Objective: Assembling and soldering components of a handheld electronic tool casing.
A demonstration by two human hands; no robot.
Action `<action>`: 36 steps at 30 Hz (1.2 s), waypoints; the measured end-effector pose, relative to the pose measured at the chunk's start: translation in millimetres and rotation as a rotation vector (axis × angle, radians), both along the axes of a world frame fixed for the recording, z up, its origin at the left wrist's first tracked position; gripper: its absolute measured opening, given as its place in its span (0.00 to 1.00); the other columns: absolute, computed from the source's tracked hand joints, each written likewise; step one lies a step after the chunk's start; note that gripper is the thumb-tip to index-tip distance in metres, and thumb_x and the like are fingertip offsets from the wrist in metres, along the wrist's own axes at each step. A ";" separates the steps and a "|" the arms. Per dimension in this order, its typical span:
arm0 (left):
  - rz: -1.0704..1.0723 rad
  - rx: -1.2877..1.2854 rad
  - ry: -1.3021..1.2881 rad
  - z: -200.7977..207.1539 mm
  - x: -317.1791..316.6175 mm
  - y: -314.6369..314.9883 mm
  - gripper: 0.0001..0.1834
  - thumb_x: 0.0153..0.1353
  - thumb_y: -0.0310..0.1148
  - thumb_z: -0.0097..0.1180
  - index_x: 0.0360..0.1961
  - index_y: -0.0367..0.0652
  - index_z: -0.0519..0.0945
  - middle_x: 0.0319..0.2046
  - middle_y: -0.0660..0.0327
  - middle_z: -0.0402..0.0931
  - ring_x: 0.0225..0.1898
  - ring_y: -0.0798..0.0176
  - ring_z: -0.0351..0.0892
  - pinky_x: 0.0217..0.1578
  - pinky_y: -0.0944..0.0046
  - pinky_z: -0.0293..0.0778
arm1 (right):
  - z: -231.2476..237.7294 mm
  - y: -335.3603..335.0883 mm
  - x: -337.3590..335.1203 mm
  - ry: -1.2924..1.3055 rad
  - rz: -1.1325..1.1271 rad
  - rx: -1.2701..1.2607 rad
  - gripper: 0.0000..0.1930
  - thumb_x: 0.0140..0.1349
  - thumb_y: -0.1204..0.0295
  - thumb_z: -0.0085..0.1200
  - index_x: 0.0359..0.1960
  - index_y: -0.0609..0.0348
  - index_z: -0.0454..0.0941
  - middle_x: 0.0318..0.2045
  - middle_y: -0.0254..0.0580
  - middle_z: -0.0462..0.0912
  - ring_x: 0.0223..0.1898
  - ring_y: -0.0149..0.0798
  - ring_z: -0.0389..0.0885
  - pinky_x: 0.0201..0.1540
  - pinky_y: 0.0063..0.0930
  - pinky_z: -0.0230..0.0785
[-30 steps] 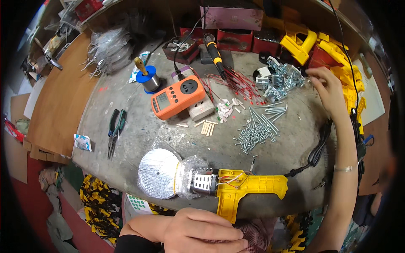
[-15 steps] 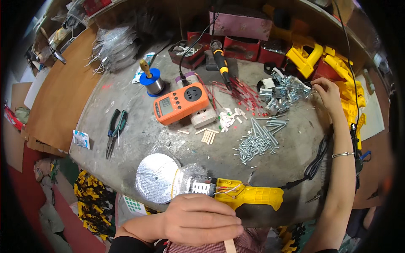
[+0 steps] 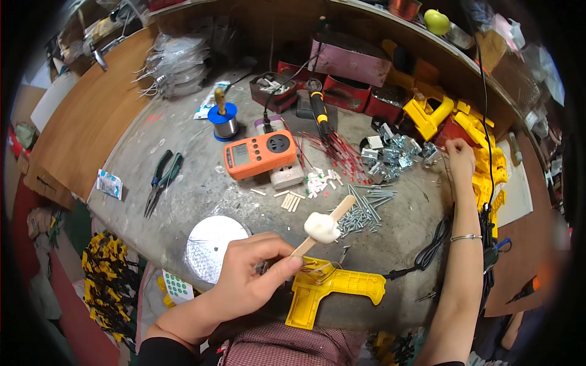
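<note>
My left hand (image 3: 253, 271) pinches a wooden stick (image 3: 343, 208), raised at a slant above the bench's near edge. A lump of white paste (image 3: 322, 227) clings around the stick's middle. Just beyond that hand lies an open yellow tool housing (image 3: 354, 282) with thin wires inside and a black cord leading off right. At the far right my right hand (image 3: 461, 160) is closed beside a heap of metal brackets (image 3: 394, 152); what its fingertips hold, if anything, is too small to make out. A round silvery disc (image 3: 210, 247) lies left of my left hand.
An orange meter (image 3: 259, 154) stands mid-bench, near a solder spool (image 3: 225, 126) and a yellow-black soldering iron (image 3: 319, 111). Screws (image 3: 366, 210) lie right of centre, pliers (image 3: 162, 180) at left. Red bins (image 3: 348, 91) line the back; yellow housings (image 3: 430, 116) pile up at right.
My left hand has turned and lifted, bringing the stick with white paste up into view above the yellow housing. My right hand stays by the metal brackets. The whole view has shifted slightly.
</note>
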State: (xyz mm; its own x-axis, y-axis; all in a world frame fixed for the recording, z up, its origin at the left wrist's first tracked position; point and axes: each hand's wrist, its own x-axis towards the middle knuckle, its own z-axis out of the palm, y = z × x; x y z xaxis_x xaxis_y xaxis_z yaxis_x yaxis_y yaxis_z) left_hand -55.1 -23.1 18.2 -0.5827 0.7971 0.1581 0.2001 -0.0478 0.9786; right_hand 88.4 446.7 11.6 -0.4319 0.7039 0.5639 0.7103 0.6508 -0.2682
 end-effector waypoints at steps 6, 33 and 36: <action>-0.019 -0.027 -0.060 -1.3 -0.5 -4.1 0.08 0.61 0.30 0.61 0.31 0.34 0.83 0.24 0.60 0.77 0.24 0.68 0.73 0.25 0.68 0.65 | -22.1 32.3 8.6 0.842 0.436 -0.430 0.08 0.69 0.72 0.53 0.40 0.66 0.76 0.37 0.44 0.85 0.43 0.34 0.83 0.47 0.26 0.73; -0.585 0.781 0.617 38.9 31.6 -43.9 0.06 0.57 0.24 0.63 0.35 0.40 0.87 0.37 0.59 0.84 0.39 0.59 0.82 0.33 0.68 0.79 | 32.0 -329.5 77.1 0.717 0.474 -0.940 0.06 0.70 0.76 0.45 0.35 0.65 0.70 0.15 0.26 0.66 0.14 0.17 0.58 0.17 0.16 0.50; -0.512 0.818 0.586 42.7 41.4 -45.1 0.06 0.57 0.25 0.63 0.36 0.39 0.87 0.38 0.56 0.85 0.40 0.59 0.82 0.33 0.69 0.79 | 23.1 -343.5 92.7 0.672 0.457 -0.942 0.05 0.68 0.77 0.44 0.35 0.65 0.71 0.16 0.27 0.69 0.15 0.18 0.60 0.18 0.16 0.50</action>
State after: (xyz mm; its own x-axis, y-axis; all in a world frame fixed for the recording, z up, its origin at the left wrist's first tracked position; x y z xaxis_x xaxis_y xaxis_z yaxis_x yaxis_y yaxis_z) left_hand -13.7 -68.2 60.9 0.1186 0.4525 0.8839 0.3906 -0.8396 0.3774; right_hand 181.1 103.2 34.7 -0.5652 0.8154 0.1253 0.0107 0.1592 -0.9872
